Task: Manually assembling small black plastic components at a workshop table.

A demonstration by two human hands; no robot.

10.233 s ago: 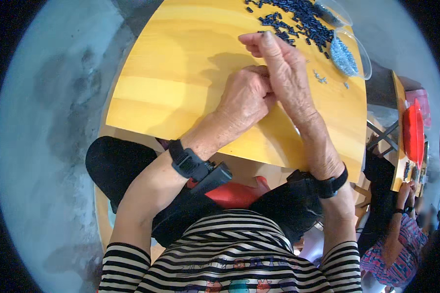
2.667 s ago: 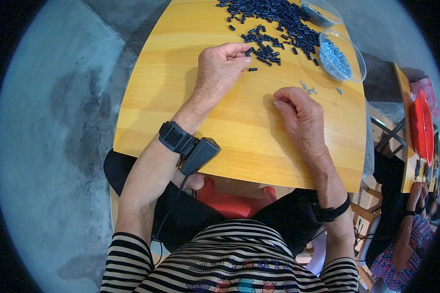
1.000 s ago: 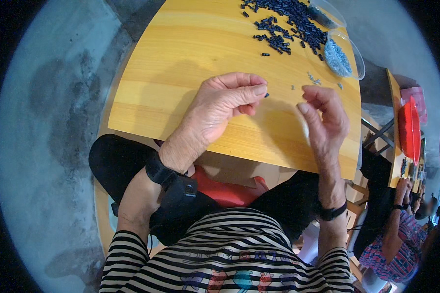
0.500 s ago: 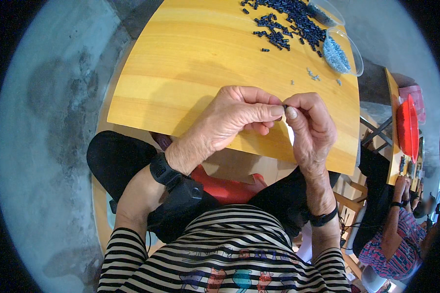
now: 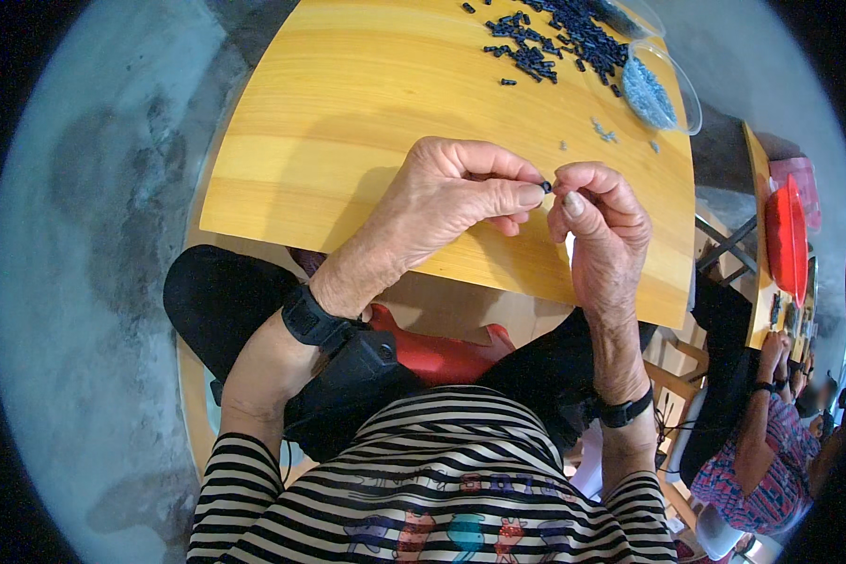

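Observation:
Between the thumb and index finger of my left hand (image 5: 465, 188) is a small black plastic piece (image 5: 546, 187), one end sticking out to the right. My right hand (image 5: 606, 211) is just beside that end, thumb and fingertips pinched together. Whatever the right fingertips hold, if anything, is too small to make out. Both hands are raised over the near edge of the yellow wooden table (image 5: 338, 122). A heap of similar short black pieces (image 5: 583, 38) lies at the far right of the table.
Right of the heap, a clear tub (image 5: 650, 94) spills over with small pale-blue bits; another clear tub (image 5: 630, 17) stands behind it. A few loose pale bits (image 5: 603, 132) lie nearby. A co-worker (image 5: 757, 451) sits at a second table on the right, with a red basin (image 5: 786, 240).
My right fingertips have drawn slightly away from the black piece, opening a small gap, and more of its end now shows. My left hand keeps its pinch and has risen slightly.

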